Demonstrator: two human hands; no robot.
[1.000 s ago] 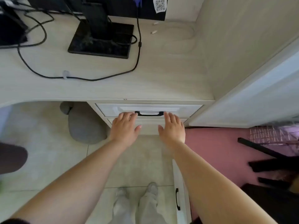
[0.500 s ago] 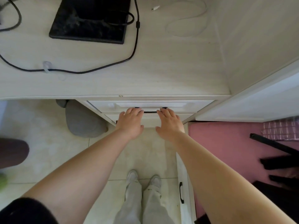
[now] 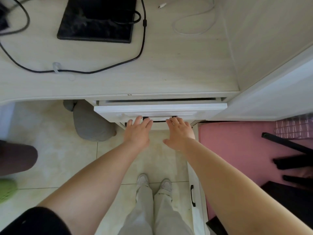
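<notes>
A white top drawer (image 3: 203, 108) under the pale wooden desk (image 3: 169, 73) stands pulled out a little, with a dark gap behind its front. Its black handle (image 3: 159, 121) runs along the lower edge of the front. My left hand (image 3: 137, 133) is on the handle's left end and my right hand (image 3: 180, 134) on its right end. The fingertips of both hands hook over the handle and hide its ends. What is inside the drawer is hidden.
On the desk lie a black monitor base (image 3: 96, 22), a black cable (image 3: 118, 67) and a white cable (image 3: 194, 22). A grey cushion (image 3: 91, 128) sits under the desk. A white panel with a black handle (image 3: 193, 195), a pink mat (image 3: 237, 150) and black chair legs (image 3: 288, 146) are on the right.
Both hands reached the drawer handle and took hold of it. The drawer has slid out towards me, opening a gap. The view has tilted down and moved closer.
</notes>
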